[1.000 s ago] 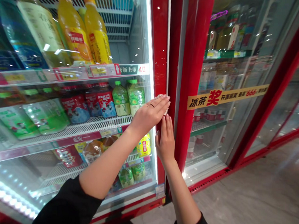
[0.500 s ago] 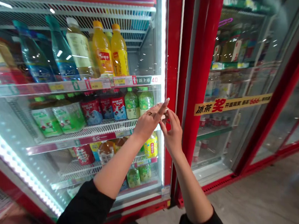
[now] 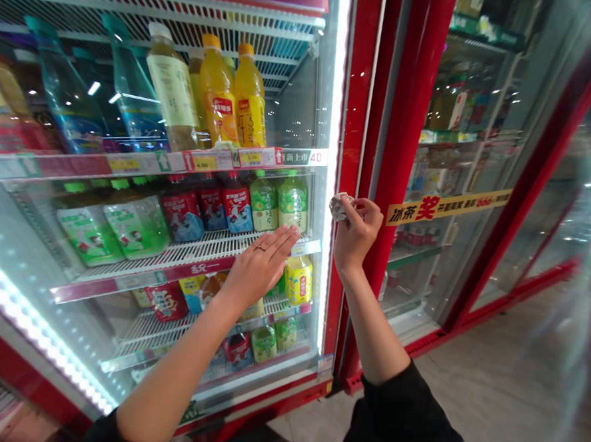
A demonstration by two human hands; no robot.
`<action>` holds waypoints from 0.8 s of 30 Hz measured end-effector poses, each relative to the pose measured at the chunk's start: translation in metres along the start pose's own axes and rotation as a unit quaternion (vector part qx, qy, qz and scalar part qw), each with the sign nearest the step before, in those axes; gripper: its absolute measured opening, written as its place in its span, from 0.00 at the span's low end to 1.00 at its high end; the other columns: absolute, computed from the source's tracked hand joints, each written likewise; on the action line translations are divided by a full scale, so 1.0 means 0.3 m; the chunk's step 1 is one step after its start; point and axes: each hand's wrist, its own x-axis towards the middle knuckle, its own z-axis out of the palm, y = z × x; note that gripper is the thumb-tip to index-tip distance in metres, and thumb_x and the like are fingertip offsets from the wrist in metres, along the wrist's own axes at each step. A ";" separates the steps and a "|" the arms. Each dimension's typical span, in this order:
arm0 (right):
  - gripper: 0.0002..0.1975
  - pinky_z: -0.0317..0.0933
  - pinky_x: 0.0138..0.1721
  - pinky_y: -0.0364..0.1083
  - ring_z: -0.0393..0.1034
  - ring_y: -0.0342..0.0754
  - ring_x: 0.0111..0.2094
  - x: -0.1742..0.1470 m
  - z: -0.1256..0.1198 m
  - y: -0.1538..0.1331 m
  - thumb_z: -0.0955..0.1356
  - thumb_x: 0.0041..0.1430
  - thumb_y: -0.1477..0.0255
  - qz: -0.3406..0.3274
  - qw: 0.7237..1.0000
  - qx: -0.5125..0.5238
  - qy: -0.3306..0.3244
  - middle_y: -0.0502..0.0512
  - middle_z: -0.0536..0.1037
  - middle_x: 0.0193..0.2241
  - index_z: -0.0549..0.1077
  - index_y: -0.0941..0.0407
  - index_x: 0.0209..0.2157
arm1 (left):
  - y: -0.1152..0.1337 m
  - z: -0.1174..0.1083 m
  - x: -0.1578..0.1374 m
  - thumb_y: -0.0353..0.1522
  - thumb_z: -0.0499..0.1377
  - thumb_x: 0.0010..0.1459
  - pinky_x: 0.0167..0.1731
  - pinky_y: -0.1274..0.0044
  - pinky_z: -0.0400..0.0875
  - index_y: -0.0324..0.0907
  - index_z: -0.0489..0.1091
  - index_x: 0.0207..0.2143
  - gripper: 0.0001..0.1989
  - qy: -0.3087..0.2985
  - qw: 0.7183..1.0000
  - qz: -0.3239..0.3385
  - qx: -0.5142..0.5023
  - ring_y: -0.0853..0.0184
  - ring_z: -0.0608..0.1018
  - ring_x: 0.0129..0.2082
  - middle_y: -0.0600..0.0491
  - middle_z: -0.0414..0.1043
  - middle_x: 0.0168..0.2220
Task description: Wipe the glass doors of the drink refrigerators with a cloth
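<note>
My right hand [image 3: 357,234] pinches a small crumpled whitish-grey wad [image 3: 342,207] between thumb and fingers, in front of the red door frame. What the wad is made of cannot be made out. To its left, my left hand [image 3: 258,266] is stretched out flat with the fingers straight and holds nothing. A ring shows on one finger. That hand lies in front of the fridge's middle wire shelf [image 3: 217,248], apart from the right hand. Green-labelled bottles [image 3: 293,200] stand just behind its fingertips; whether it touches the glass cannot be told.
The lit drinks fridge has several shelves, with orange juice bottles [image 3: 219,95] and blue-green bottles [image 3: 70,95] on the upper one. A thick red frame [image 3: 399,108] divides it from a second glass cabinet, which bears a yellow strip [image 3: 449,205]. Grey floor [image 3: 505,381] lies below.
My hands, together before, have come apart. The left has moved left and down and flattened out; the right has moved slightly right, with the crumpled wad in its fingers.
</note>
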 end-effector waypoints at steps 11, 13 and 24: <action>0.29 0.67 0.69 0.67 0.69 0.59 0.67 -0.172 -0.039 -0.040 0.61 0.76 0.72 -0.063 0.992 -0.051 -0.100 0.61 0.76 0.67 0.69 0.45 0.74 | -0.032 -0.054 -0.279 0.30 0.54 0.77 0.76 0.64 0.60 0.44 0.32 0.83 0.43 0.020 0.994 -0.111 -0.004 0.58 0.64 0.78 0.48 0.56 0.80; 0.26 0.71 0.67 0.65 0.72 0.57 0.65 -0.132 -0.015 -0.033 0.60 0.78 0.71 -0.037 0.996 -0.028 -0.073 0.60 0.77 0.65 0.72 0.44 0.72 | -0.028 -0.051 -0.322 0.29 0.55 0.77 0.76 0.64 0.61 0.44 0.33 0.83 0.43 0.027 0.991 -0.133 -0.009 0.57 0.64 0.78 0.48 0.56 0.79; 0.19 0.76 0.60 0.60 0.76 0.55 0.56 -0.154 0.027 -0.157 0.65 0.76 0.69 -0.083 0.994 0.005 -0.078 0.59 0.83 0.55 0.84 0.44 0.60 | -0.007 -0.021 -0.407 0.27 0.56 0.75 0.80 0.68 0.52 0.45 0.38 0.83 0.42 0.076 0.980 -0.182 -0.002 0.60 0.68 0.76 0.49 0.59 0.78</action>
